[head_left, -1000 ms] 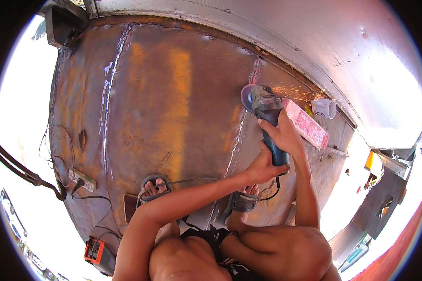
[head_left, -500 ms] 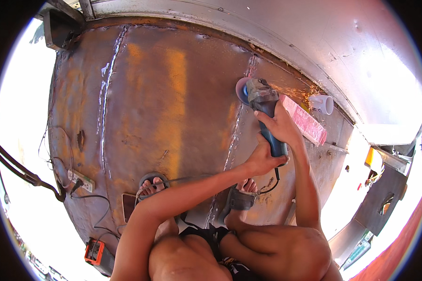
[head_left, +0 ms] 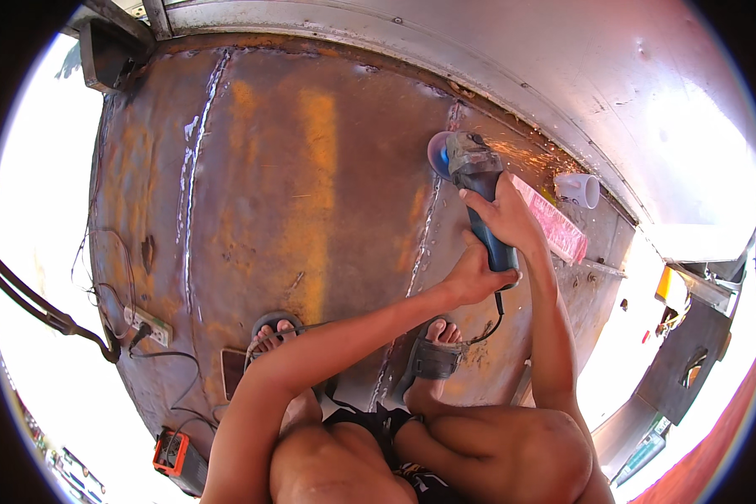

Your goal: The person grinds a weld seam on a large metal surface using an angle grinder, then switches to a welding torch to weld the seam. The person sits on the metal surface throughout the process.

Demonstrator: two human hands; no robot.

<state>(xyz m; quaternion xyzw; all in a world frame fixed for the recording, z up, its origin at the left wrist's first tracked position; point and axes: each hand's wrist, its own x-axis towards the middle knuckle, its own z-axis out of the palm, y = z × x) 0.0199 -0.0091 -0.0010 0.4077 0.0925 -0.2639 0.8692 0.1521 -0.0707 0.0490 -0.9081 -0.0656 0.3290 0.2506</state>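
Observation:
An angle grinder with a dark blue body is gripped by both my hands. My left hand wraps round its rear end, where the cord comes out. Farther forward, my right hand holds the body just behind the grey head. The grinding disc is at the weld seam on the rusty metal plate, and orange sparks spray off to the right. Whether the disc's edge presses on the seam is hard to make out.
A pink-wrapped box and a whitish cup lie right of the grinder. A second weld seam runs down the left. A power strip, cords and an orange-black machine are at lower left. A metal wall rises behind.
The grinder's head has shifted slightly to the right and a little up along the seam, still in both hands. Sparks fly in both frames.

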